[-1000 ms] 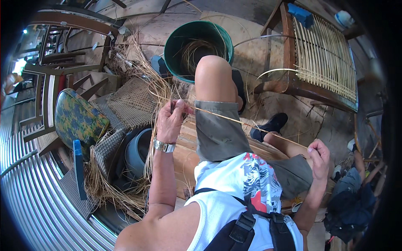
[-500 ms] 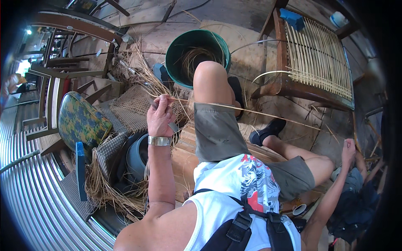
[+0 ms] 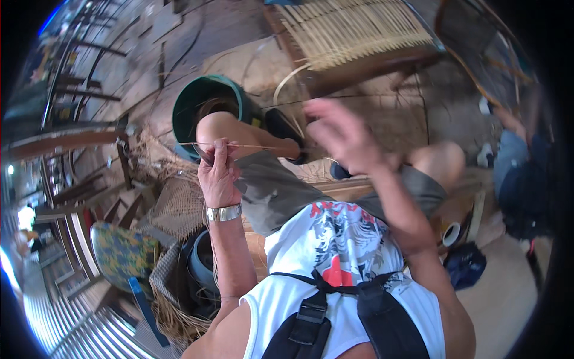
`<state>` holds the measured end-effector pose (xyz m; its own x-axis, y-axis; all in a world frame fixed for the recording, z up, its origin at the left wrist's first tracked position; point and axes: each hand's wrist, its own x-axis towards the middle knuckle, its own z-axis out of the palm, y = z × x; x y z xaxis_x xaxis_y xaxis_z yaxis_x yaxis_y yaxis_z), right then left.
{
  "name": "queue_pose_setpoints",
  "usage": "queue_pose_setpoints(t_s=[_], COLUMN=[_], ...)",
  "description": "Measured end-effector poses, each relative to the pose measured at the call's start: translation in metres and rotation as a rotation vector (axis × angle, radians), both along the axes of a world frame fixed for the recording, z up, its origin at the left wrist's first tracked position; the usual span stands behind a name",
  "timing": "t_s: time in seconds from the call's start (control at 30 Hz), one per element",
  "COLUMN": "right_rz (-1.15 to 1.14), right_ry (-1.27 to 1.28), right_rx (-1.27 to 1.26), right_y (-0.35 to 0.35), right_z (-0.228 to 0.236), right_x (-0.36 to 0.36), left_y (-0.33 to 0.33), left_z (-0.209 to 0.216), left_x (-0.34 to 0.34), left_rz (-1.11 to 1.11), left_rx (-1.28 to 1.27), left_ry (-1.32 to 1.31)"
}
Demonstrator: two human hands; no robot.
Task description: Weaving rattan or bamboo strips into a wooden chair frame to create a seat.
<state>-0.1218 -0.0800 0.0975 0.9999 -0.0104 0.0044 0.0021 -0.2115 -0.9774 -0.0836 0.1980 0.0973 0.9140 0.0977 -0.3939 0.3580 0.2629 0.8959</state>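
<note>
A thin cane strip (image 3: 256, 146) runs across my left hand (image 3: 219, 176), which is closed on it between thumb and fingers. A dark, flat, blade-like piece (image 3: 205, 157) also shows at that hand, beside the fingers; its kind is unclear. My right hand (image 3: 347, 134) is smeared by motion in front of the woven chair seat's frame, so its fingers cannot be read. Below the left hand is my bent knee. The green bucket (image 3: 245, 105) stands just beyond that knee, with dark coiled strands inside.
A wooden chair frame with a pale cane seat (image 3: 359, 30) lies ahead. Loose cane fibres and woven matting (image 3: 173, 209) are heaped at left, by a camouflage cushion (image 3: 122, 251) and a blue-grey tub (image 3: 203, 263). Another person (image 3: 514, 149) is at far right.
My right hand has swung from the far right, near the strip's end, in toward the middle. The view has turned, and my left hand still grips the strip.
</note>
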Motion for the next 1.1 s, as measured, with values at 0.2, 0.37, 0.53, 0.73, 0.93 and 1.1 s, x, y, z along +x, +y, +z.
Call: queue_pose_setpoints(t_s=[0.2,0.37,0.53,0.73,0.93,1.1], right_rz=[0.164,0.248,0.212,0.062,-0.112,-0.400], right_ry=[0.193,0.354,0.408,0.339,0.272,0.215], right_rx=[0.100,0.365,0.385,0.448,0.396,0.168], right_y=[-0.007,-0.082,-0.106,-0.105,-0.076,-0.075], right_z=[-0.039,-0.025,-0.020,-0.039,-0.048,-0.055], right_x=[-0.026,-0.068,-0.086,-0.099,-0.089,-0.125], left_y=[-0.038,-0.022,-0.043,-0.089,-0.169,-0.204], left_z=[-0.007,-0.012,-0.009,0.001,-0.041,-0.047], left_x=[0.019,0.039,0.043,0.027,-0.050,-0.058], left_rz=[-0.119,-0.144,-0.221,-0.298,-0.794,-0.756], left_rx=[0.131,0.095,0.098,-0.003,0.106,0.070], left_ry=[-0.099,-0.075,-0.129,-0.020,0.011,0.063])
